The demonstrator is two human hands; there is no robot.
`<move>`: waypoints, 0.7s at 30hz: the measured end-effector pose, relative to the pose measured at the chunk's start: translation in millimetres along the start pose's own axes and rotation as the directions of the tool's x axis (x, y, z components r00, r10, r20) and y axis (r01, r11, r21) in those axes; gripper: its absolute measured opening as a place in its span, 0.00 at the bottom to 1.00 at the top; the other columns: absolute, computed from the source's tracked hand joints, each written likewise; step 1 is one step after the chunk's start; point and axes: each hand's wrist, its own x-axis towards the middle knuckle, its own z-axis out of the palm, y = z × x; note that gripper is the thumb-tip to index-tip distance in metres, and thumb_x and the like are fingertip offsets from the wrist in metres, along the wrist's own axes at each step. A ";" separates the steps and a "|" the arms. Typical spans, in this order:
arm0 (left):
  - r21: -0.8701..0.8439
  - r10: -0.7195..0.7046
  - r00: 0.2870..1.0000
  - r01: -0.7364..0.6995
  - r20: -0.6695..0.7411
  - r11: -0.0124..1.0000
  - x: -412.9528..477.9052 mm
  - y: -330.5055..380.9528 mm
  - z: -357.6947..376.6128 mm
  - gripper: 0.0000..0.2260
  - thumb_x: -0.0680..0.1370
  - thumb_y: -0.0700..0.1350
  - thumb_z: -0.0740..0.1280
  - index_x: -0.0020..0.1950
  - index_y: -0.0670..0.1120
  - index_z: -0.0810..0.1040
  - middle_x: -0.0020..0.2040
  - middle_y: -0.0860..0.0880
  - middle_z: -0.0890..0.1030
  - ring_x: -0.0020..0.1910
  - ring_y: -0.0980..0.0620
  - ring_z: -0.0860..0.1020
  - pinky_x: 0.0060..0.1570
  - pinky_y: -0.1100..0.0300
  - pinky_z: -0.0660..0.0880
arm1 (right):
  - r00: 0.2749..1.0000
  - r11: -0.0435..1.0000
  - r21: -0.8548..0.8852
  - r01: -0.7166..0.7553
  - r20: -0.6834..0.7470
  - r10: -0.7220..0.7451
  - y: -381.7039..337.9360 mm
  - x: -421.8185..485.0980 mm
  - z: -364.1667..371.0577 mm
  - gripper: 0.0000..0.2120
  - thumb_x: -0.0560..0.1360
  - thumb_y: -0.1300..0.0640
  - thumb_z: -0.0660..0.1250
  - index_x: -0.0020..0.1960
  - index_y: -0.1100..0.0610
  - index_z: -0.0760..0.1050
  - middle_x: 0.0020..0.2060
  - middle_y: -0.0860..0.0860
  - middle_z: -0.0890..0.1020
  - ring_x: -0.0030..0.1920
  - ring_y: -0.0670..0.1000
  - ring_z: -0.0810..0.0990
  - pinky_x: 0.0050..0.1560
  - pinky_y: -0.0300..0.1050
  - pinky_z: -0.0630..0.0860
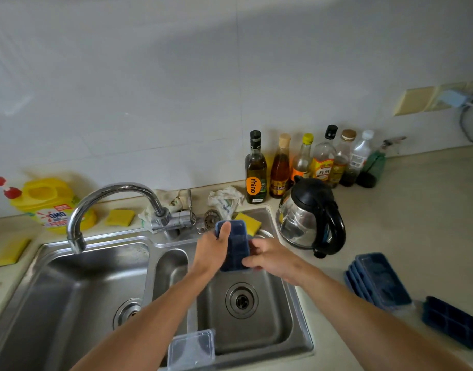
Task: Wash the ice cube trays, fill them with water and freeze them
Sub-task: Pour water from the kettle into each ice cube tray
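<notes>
A clear plastic container sat nearest, on the front rim of the sink, with both forearms reaching out over it. Past them, a blue ice cube tray was held up above the right basin, roughly on end. The left hand was wrapped around its left long edge with the thumb hooked over the upper end. The right hand pinched the lower right edge, so both hands were clamped on the same tray. No water could be seen running. The faucet pointed into the left basin, well apart from the tray.

The tray looked light and thin-walled, probably flexible plastic or silicone that would twist if squeezed at one corner. Wet or soapy, it would likely turn slippery. The long rims seemed the sound places to hold, one hand on each side, and once filled it would need to be kept level.

A stack of blue trays waited on the table to the right, and another blue tray lay just beyond it. A yellow sponge rested at the back of the sink, near the kettle.
</notes>
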 end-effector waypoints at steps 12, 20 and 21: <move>-0.231 -0.409 0.752 0.582 0.517 0.780 -25.7 -1.3 41.1 0.23 0.81 0.64 0.59 0.56 0.46 0.78 0.48 0.42 0.85 0.43 0.45 0.85 0.34 0.56 0.81 | 0.958 0.978 0.067 -0.199 -0.199 0.208 42.2 -26.5 -3.9 0.07 0.78 0.62 0.66 0.54 0.61 0.81 0.41 0.56 0.82 0.39 0.52 0.78 0.43 0.46 0.76; -0.390 -0.170 0.866 0.376 0.470 0.840 -60.6 34.2 76.2 0.12 0.84 0.53 0.62 0.56 0.46 0.78 0.51 0.43 0.84 0.42 0.46 0.86 0.32 0.55 0.80 | 0.957 0.982 0.096 -0.160 -0.228 0.178 56.5 -75.7 -54.9 0.12 0.77 0.62 0.68 0.57 0.50 0.81 0.46 0.59 0.85 0.39 0.50 0.80 0.37 0.42 0.78; -0.393 -0.156 0.868 0.365 0.471 0.844 -66.0 42.5 84.2 0.12 0.83 0.53 0.63 0.57 0.46 0.78 0.52 0.43 0.84 0.44 0.45 0.86 0.33 0.54 0.80 | 0.956 0.986 0.068 -0.154 -0.241 0.166 59.2 -83.5 -63.8 0.11 0.77 0.61 0.68 0.55 0.49 0.81 0.45 0.57 0.85 0.39 0.50 0.81 0.37 0.41 0.78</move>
